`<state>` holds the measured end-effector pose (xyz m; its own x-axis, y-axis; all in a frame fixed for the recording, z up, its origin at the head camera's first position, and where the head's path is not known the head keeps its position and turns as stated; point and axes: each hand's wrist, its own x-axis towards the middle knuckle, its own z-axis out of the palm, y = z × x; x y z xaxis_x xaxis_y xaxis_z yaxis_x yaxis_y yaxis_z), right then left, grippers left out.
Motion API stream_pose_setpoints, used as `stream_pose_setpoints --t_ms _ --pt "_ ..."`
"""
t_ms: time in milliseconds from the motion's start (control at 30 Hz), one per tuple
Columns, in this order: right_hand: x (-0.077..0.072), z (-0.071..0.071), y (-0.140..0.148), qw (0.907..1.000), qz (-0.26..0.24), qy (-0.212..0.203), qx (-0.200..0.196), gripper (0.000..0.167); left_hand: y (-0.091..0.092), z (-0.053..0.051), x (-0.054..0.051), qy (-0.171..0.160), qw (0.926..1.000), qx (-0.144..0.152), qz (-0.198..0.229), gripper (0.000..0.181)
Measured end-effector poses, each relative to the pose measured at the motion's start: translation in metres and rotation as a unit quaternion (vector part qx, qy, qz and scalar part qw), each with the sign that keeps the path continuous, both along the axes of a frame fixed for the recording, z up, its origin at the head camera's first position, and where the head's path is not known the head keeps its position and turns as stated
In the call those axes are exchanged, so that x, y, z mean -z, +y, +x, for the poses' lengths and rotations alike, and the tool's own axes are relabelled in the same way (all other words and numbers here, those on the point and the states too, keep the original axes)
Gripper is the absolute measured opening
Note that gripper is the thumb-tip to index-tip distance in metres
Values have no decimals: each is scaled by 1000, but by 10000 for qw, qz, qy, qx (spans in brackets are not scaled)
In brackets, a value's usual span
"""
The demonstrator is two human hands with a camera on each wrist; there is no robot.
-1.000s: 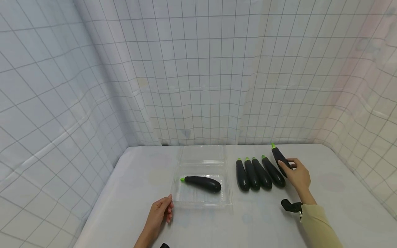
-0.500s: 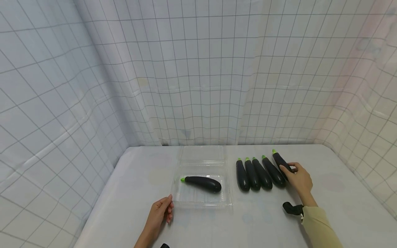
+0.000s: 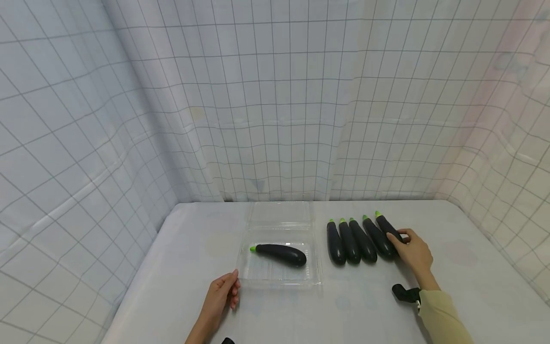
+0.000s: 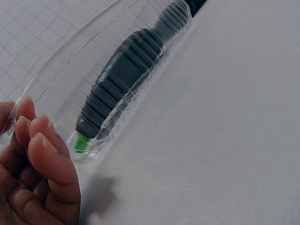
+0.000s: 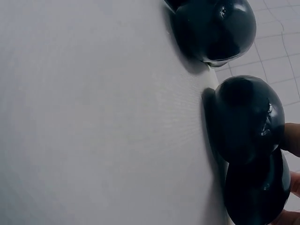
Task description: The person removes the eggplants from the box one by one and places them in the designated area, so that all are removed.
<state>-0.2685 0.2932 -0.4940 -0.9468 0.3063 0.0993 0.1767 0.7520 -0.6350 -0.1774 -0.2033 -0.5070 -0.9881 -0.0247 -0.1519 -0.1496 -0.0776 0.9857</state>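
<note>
My right hand (image 3: 413,252) grips the rightmost eggplant (image 3: 388,226) of a row, thumb on one side and fingers on the other. This dark, green-stemmed eggplant lies against its neighbour (image 3: 379,237); in the right wrist view their round ends touch, the held eggplant (image 5: 258,190) being the lower one. My left hand (image 3: 220,296) pinches the near left corner of a clear plastic clamshell box (image 3: 248,273), whose lid (image 3: 280,211) lies back. Inside the box one eggplant (image 3: 281,254) lies crosswise, stem to the left. Through the ribbed wall its dark body (image 4: 119,75) shows in the left wrist view.
Several more eggplants (image 3: 349,241) lie side by side between the box and my right hand, stems pointing away. The white tabletop (image 3: 189,248) ends at the back against a hanging checked sheet (image 3: 275,119), with more sheeting on both sides.
My right hand has drawn the rightmost eggplant nearer to me, down beside its neighbour. The left hand, the box and the eggplant in it have stayed put.
</note>
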Motion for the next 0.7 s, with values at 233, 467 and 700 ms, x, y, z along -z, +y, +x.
stream_pose_setpoints --t_ms 233,467,700 --pt "1 3 -2 9999 107 121 -29 68 0 0 0 -15 10000 -33 8 41" --pt "3 5 -6 9996 209 166 5 67 0 0 0 -75 9999 -92 53 41" --pt "2 5 -9 9994 280 191 9 70 1 0 0 -32 9999 -93 94 39"
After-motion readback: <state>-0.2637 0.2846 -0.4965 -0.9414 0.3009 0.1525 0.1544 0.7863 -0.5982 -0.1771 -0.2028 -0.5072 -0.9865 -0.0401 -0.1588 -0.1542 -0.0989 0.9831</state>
